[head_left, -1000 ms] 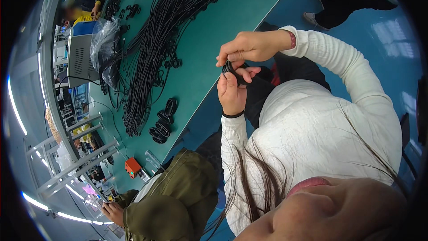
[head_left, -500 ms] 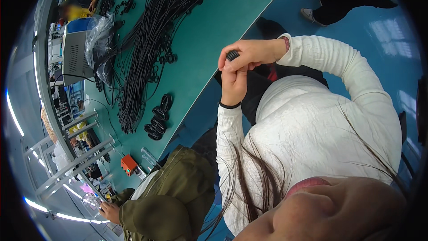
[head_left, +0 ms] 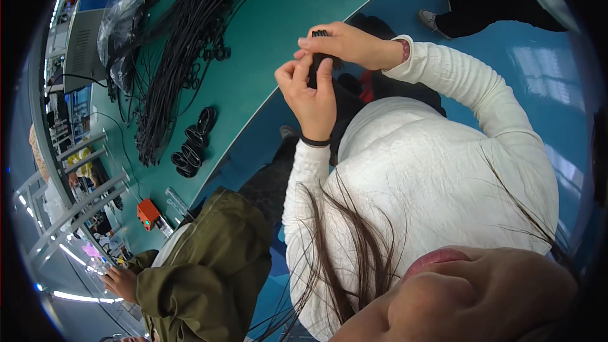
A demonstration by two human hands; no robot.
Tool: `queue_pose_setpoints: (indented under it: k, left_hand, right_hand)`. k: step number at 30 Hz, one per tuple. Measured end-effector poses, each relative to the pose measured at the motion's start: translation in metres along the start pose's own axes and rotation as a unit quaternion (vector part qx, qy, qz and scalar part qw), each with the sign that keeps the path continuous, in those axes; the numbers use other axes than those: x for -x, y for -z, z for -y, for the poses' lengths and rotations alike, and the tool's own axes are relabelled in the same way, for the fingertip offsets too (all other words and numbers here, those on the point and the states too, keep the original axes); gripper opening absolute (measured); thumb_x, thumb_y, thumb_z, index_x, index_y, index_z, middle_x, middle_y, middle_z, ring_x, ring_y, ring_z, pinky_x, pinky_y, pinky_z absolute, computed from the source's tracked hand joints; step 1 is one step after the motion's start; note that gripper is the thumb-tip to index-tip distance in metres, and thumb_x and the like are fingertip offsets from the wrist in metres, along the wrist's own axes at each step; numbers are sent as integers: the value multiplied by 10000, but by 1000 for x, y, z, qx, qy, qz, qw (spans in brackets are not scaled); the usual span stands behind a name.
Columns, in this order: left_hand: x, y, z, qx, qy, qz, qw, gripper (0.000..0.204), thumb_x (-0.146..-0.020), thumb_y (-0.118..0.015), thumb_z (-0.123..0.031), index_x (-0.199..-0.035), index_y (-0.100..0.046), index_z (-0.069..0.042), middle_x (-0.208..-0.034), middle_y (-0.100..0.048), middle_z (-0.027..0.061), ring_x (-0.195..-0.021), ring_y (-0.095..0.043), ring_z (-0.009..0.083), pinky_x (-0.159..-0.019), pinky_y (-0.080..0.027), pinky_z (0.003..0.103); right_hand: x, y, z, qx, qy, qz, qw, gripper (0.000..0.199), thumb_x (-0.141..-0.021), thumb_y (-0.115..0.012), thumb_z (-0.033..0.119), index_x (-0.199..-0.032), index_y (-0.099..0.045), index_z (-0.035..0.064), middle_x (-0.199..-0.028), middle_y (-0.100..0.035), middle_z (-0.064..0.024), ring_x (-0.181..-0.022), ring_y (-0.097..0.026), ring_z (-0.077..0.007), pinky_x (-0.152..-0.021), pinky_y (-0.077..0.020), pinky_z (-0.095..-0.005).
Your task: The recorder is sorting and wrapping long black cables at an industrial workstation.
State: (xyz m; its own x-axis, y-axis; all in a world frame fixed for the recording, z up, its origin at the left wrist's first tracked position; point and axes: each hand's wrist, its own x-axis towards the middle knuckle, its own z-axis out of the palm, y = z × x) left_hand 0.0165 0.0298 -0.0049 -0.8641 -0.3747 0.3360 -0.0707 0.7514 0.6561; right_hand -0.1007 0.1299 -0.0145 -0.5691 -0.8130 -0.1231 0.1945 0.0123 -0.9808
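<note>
Fingers of the right hand [head_left: 354,45] are closed around the black coil [head_left: 320,33]; left hand [head_left: 311,104] has thumb and fingers apart, dark stuff between, can't tell if they press the coil. Half a second ago left fingers were tucked behind the right hand; now they're out and spread. View also shifts, table contents sit further left.

Coil's ribbed top pokes up past the right fingers; lower part hidden by hands and dark background. It's held off the table, near the edge.

Green table [head_left: 266,41]: long cable pile [head_left: 180,50], group of finished-looking loops [head_left: 192,154], clear bag [head_left: 117,38], orange box [head_left: 148,213]. Co-worker in olive jacket [head_left: 193,288] at left; blue floor [head_left: 538,82].
</note>
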Motion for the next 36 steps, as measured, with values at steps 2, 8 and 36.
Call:
queue_pose_setpoints:
  k: [2,8,36]
  left_hand:
    - [-4,-3,11,135,61,77,986,303,-966,-544,-165,-1187,-516,41,-1065,-586,138,-865,-581,213,-813,-486,282]
    - [-11,10,-1,486,217,211,820,345,-1011,-478,-234,-1223,-490,39,-1039,-579,140,-834,-568,201,-819,-493,287]
    - [-18,20,72,595,99,171,779,191,-979,-503,-164,-906,-551,6,-1095,-483,121,-807,-542,214,-755,-484,318]
  right_hand:
    - [0,-4,-1,-21,6,-18,1000,362,-940,-542,357,-945,-641,8,-947,-666,-108,-693,-546,-112,-608,-436,-172]
    - [4,-13,9,8,2,-36,999,428,-961,-501,391,-1027,-639,-9,-1186,-622,-190,-826,-614,-166,-704,-491,-228]
    - [-153,50,6,537,216,-179,796,176,-844,-636,188,-957,-636,53,-902,-630,-73,-640,-567,-200,-577,-458,-333]
